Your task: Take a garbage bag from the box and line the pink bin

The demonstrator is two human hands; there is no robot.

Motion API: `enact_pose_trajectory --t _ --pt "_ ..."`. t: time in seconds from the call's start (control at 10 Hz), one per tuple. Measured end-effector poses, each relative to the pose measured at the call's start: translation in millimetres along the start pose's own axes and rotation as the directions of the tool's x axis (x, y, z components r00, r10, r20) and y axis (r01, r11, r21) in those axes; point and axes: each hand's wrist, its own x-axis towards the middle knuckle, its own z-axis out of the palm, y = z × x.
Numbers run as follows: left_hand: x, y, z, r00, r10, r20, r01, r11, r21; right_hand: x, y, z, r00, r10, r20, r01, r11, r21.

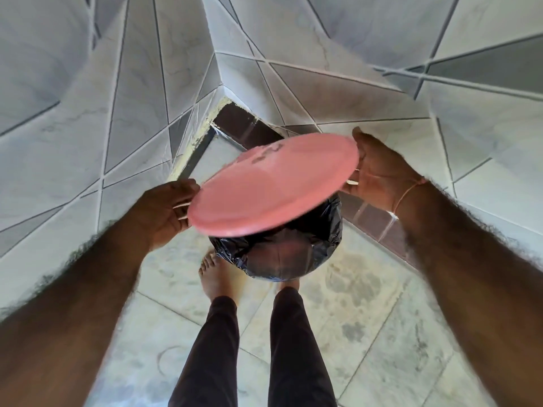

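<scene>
The person stands barefoot on a pale tiled floor [367, 318] in a corner formed by grey-white tiled walls [147, 113] with dark diagonal lines. Both arms reach forward and down.

A round pink lid [273, 186] is held between the two hands, tilted so that its far right edge sits higher than its near left edge. Dark markings show on its upper surface (blurred, not legible).

The left hand [164, 212] grips the lid's left edge, fingers curled around the rim with the fingertips under it. The right hand [379, 171] grips the right edge, thumb on top and fingers wrapped below. Both hands are closed on the lid. A thin pink thread [410, 190] circles the right wrist.

Directly below the lid stands the bin [282, 259], close against the dark baseboard [379, 221] in the corner. A black garbage bag [329, 230] lines it: the plastic is folded over the rim all around and drapes down the outside, crumpled and glossy. The bin's pink body is only faintly visible through the bag's interior. The lid covers the far part of the opening from view; whether it touches the rim cannot be determined.

The person's left foot [214, 274] rests just beside the bin. Dark trousers [288, 348] cover both legs.
</scene>
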Motion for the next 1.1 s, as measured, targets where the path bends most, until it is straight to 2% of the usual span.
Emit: enact_pose_trajectory --t 0.1,0.2,0.3,0.4,0.5,0.6,0.7,0.8,0.9,1.0,1.1 --pt "-8 -14 5 0.999 -0.042 0.006 0.041 0.991 0.13 2 19 -13 0.997 0.042 -0.063 -0.043 0.999 -0.004" --pt "-12 -33 13 0.997 -0.039 -0.066 0.05 0.985 0.166 -2 43 -24 0.989 0.089 -0.119 -0.106 0.984 -0.141" --pt "-11 -54 27 0.985 0.02 -0.17 0.013 0.982 0.19 -7 68 -24 0.976 -0.004 -0.22 -0.08 0.925 -0.371" --pt "-5 -70 42 0.946 0.085 -0.314 0.015 0.952 0.305 -7 90 -13 0.969 -0.098 -0.225 -0.04 0.842 -0.538" --pt "-7 -75 55 0.903 0.174 -0.394 0.026 0.891 0.454 -8 104 4 0.956 -0.122 -0.265 -0.081 0.762 -0.643" --pt "-17 -80 65 0.897 0.338 -0.285 -0.034 0.695 0.718 -12 116 21 0.956 -0.174 -0.234 -0.07 0.641 -0.764" --pt "-23 -89 70 0.859 0.511 0.02 -0.215 0.324 0.921 -24 139 38 0.913 -0.394 -0.105 0.021 0.302 -0.953" --pt "-21 -105 70 0.864 0.414 0.286 -0.263 -0.114 0.958 -33 159 58 0.916 -0.369 0.156 0.174 0.015 -0.985" --pt "-26 -110 71 0.897 0.279 0.342 -0.274 -0.255 0.927 -35 168 66 0.955 -0.241 0.172 0.156 -0.087 -0.984" --pt "-28 -104 68 0.902 0.26 0.345 -0.274 -0.274 0.922 -38 161 67 0.955 -0.243 0.172 0.165 -0.051 -0.985" --pt "-44 -90 68 0.897 0.295 0.33 -0.272 -0.222 0.936 -49 148 69 0.926 -0.302 0.226 0.214 -0.075 -0.974"
